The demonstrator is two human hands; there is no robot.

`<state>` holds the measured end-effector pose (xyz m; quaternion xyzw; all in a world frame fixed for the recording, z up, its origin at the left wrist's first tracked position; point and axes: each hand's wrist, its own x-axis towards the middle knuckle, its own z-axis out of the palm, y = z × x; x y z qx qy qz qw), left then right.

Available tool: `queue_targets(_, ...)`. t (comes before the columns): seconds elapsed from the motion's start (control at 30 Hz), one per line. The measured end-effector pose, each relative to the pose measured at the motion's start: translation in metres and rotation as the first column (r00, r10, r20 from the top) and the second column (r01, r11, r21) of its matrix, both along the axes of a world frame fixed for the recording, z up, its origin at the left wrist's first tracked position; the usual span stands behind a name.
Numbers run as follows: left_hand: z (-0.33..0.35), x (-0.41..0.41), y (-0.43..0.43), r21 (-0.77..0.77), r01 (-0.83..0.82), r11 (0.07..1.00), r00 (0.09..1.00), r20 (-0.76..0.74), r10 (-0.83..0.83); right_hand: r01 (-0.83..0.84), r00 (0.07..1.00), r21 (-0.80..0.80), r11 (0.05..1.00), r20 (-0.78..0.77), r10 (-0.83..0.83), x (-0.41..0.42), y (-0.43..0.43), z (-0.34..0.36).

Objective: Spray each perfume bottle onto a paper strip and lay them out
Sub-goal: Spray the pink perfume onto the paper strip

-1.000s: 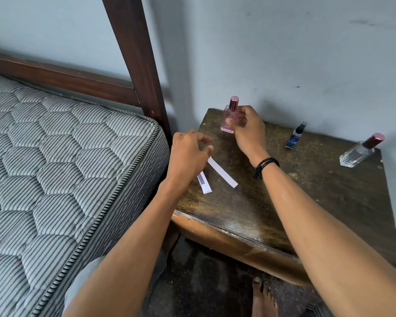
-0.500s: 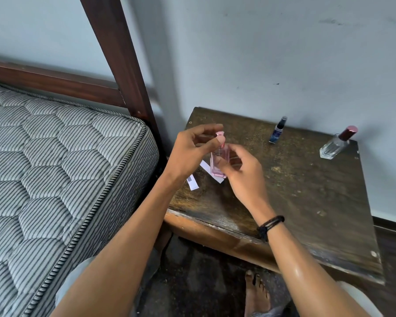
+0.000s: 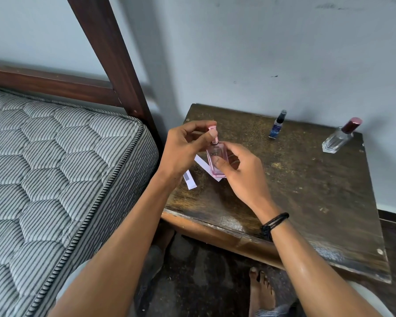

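While the right hand [image 3: 240,172] curls its thumb and fingers round the body of the pink perfume bottle [image 3: 215,163], holding it upright just above the table [image 3: 306,191], the left hand [image 3: 185,147] pinches the bottle's pink cap [image 3: 212,128] between thumb and forefinger, its other fingers loosely bent. That split looks deliberate: one hand steadies the glass so the other can pull the cap straight up. Whether the cap has already cleared the neck cannot be told. Directly beneath the bottle lies a white paper strip [image 3: 201,162], and a second strip [image 3: 190,180] sits just beside it near the table's left edge, close enough that a spray could reach either with little repositioning. Farther back, a small blue bottle [image 3: 276,125] stands near the wall and a clear bottle with a dark red cap [image 3: 338,140] stands well apart at the far right corner, both capped, so the task seems barely begun. A striped mattress [image 3: 55,168] borders the table on the left.
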<state>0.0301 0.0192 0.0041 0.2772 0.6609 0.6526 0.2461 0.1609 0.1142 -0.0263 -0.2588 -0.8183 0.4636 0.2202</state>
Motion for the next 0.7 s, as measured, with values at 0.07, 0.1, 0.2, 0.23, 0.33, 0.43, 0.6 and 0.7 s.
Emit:
queue_targets(0.07, -0.001, -0.002, 0.000, 0.016, -0.028, 0.999, 1.000, 0.014, 0.028, -0.010, 1.000, 0.019, 1.000, 0.008, 0.009, 0.001, 0.001, -0.001)
queue_targets(0.1, -0.001, -0.004, 0.000, 0.027, -0.042, 0.999, 0.999, 0.021, 0.042, -0.013, 1.000, 0.026, 1.000, 0.015, 0.012, 0.001, 0.001, -0.002)
queue_targets(0.2, -0.001, -0.009, -0.001, 0.056, -0.104, 0.993, 0.994, 0.042, 0.101, -0.032, 0.999, 0.034, 0.999, 0.038, 0.030, 0.002, 0.004, -0.004)
queue_targets(0.23, -0.001, -0.012, -0.001, 0.056, -0.132, 0.990, 0.991, 0.038, 0.130, -0.040, 0.998, 0.034, 0.999, 0.049, 0.038, 0.002, 0.005, -0.005)
queue_targets(0.33, -0.009, -0.024, -0.003, -0.060, -0.235, 0.970, 0.968, -0.107, 0.228, -0.054, 0.996, 0.030, 0.998, 0.071, 0.052, 0.005, 0.009, -0.006)
queue_targets(0.43, -0.019, -0.034, -0.005, -0.240, -0.309, 0.920, 0.925, -0.301, 0.232, -0.033, 0.996, 0.001, 0.999, 0.077, 0.033, 0.007, 0.013, -0.006)
queue_targets(0.6, -0.027, -0.034, -0.002, -0.401, -0.349, 0.847, 0.883, -0.444, 0.153, 0.023, 0.999, -0.094, 0.995, 0.049, -0.018, 0.009, 0.018, -0.006)
queue_targets(0.7, -0.028, -0.032, -0.001, -0.449, -0.368, 0.814, 0.855, -0.507, 0.107, 0.047, 0.999, -0.128, 0.991, 0.031, -0.043, 0.010, 0.019, -0.006)
